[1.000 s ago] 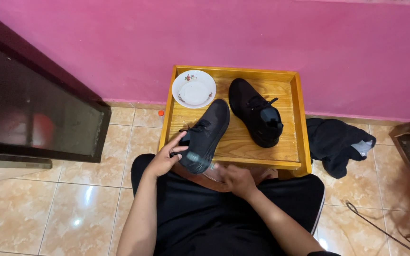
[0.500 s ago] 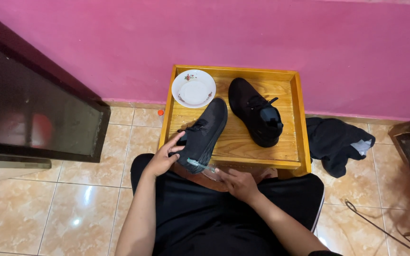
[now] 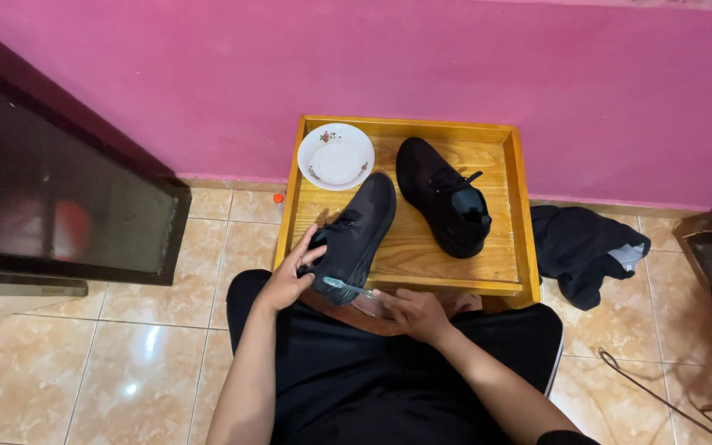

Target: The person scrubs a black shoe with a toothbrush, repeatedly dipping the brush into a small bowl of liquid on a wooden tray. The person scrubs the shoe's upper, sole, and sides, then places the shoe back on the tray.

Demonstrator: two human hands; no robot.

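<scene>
your left hand (image 3: pixel 286 280) is wrapped around the heel end of the near black shoe (image 3: pixel 354 235), fingers curled over the collar, so that hand is closed on the shoe. your right hand (image 3: pixel 409 311) lies low at the shoe's heel with a small, partly clear tool (image 3: pixel 348 286) against the sole edge; it looks pinched in the fingers, but the grip itself is hard to make out. the shoe rests tilted, heel over the near edge of the wooden tray table (image 3: pixel 512 206) and toe pointing far toward the white saucer (image 3: pixel 336 156) in the far left corner. the second black shoe (image 3: pixel 444 196) sits to the right of it on the tray, apart from your hands. a dark cloth (image 3: pixel 583 247) lies on the tiled floor to the right, and a small red cap (image 3: pixel 278 198) lies on the floor left of the tray.

to work this well, i'd keep your left hand firm on the heel so the shoe cannot roll, and hold the sole edge turned toward you. move the tool in short strokes, and keep your wrist clear of the tray's rim.
</scene>
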